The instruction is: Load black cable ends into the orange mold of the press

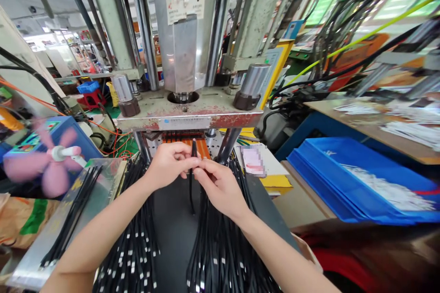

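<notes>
Both my hands meet in front of the press, closed at the fingertips around one thin black cable (pixel 191 192). My left hand (pixel 170 165) pinches it near its upper end, which points up toward the press. My right hand (pixel 220 187) grips it just beside the left, thumb and fingers pressed together. The cable's lower part hangs below the fingers over the dark table (pixel 173 233). Under my left forearm lies a bundle of black cables (pixel 137 247) with silvery tips. A second such bundle (pixel 220 256) lies under my right forearm.
The press (pixel 185 114) with its metal columns stands ahead; an orange plate (pixel 202 148) lies in its opening. At left are a pink fan (pixel 57 155) and more black cables (pixel 74 215) on a metal sheet. Blue trays (pixel 316 183) with white pieces stand at right.
</notes>
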The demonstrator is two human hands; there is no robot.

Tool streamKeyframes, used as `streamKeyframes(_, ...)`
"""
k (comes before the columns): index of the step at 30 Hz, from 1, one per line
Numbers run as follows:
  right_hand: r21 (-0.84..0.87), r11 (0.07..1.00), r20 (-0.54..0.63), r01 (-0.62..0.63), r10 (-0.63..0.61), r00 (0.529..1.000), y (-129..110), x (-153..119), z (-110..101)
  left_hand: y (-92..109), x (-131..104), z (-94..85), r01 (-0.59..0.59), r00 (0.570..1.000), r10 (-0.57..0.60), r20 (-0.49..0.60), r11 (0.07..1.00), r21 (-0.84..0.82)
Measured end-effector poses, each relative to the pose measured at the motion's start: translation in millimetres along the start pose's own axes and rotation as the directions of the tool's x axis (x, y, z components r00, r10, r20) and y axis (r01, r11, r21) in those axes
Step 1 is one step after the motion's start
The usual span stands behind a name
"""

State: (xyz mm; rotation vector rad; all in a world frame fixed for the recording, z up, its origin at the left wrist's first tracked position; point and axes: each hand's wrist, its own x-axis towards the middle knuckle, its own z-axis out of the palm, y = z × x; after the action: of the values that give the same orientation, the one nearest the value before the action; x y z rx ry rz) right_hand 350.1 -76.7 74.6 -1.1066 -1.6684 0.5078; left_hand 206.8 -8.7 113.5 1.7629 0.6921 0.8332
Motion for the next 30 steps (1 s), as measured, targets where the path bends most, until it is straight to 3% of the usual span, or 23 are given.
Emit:
streamKeyframes(3,-0.074,0.997,0.05,0.02,-0.016,0.999,9.4,-8.9,8.0,-1.1,15.9,-0.1,0.018,1.0,-0.016,0.016,0.993,-0.118)
streamKeyframes(6,-0.171,0.985,0.117,0.007,0.013,0.993,32.6,-12.8,18.2,2.1,33.6,-3.4,-0.165,0.975,0.16,-0.153,0.986,-0.014)
streamKeyframes(9,-0.261,0.965,0.135,-0.022,0.06,0.989,64.7,3.8,22.6,11.5,48.7,-8.8,-0.399,0.855,0.453,-0.252,0.886,0.238)
streamKeyframes(11,-0.289,0.955,0.095,-0.063,0.094,0.991,85.9,26.5,21.5,14.2,53.8,-11.5,-0.521,0.777,0.606,-0.168,0.77,0.367)
streamKeyframes(13,-0.276,0.951,0.033,-0.136,0.151,0.988,104.9,52.0,18.2,6.4,53.8,-12.4,-0.573,0.752,0.655,-0.075,0.704,0.42)
streamKeyframes(14,-0.26,0.95,0.011,-0.171,0.18,0.984,113.1,63.7,16.4,-2.5,52.2,-12.7,-0.549,0.77,0.635,-0.066,0.711,0.44)
streamKeyframes(16,-0.228,0.951,0.005,-0.209,0.215,0.976,127.0,81.7,13.3,-28.6,46.9,-14.1,-0.414,0.847,0.524,-0.085,0.752,0.513)
streamKeyframes(18,-0.21,0.955,0.023,-0.211,0.221,0.975,136.6,91.4,11.9,-58.9,40.3,-17.6,-0.328,0.92,0.39,0.047,0.696,0.639)
streamKeyframes(19,-0.206,0.955,0.031,-0.214,0.225,0.974,139.7,93.3,11.8,-72.7,36.7,-19.6,-0.352,0.928,0.328,0.175,0.623,0.698)
streamKeyframes(21,-0.213,0.952,0.041,-0.221,0.234,0.971,142.1,93.3,12.1,-93.2,28.6,-22.6,-0.458,0.888,0.213,0.406,0.464,0.758)
streamKeyframes(23,-0.238,0.945,0.046,-0.224,0.241,0.969,140.5,91.2,11.9,-102.1,20.7,-22.8,-0.515,0.854,0.137,0.501,0.355,0.78)
streamKeyframes(27,-0.318,0.92,0.037,-0.227,0.251,0.967,135.0,94.0,10.6,-96.8,18.4,-18.4,-0.463,0.881,0.047,0.471,0.297,0.835)
streamKeyframes(30,-0.392,0.884,-0.03,-0.252,0.262,0.965,134.9,99.7,10.5,-92.5,39.8,-17.8,-0.372,0.916,-0.025,0.4,0.319,0.871)
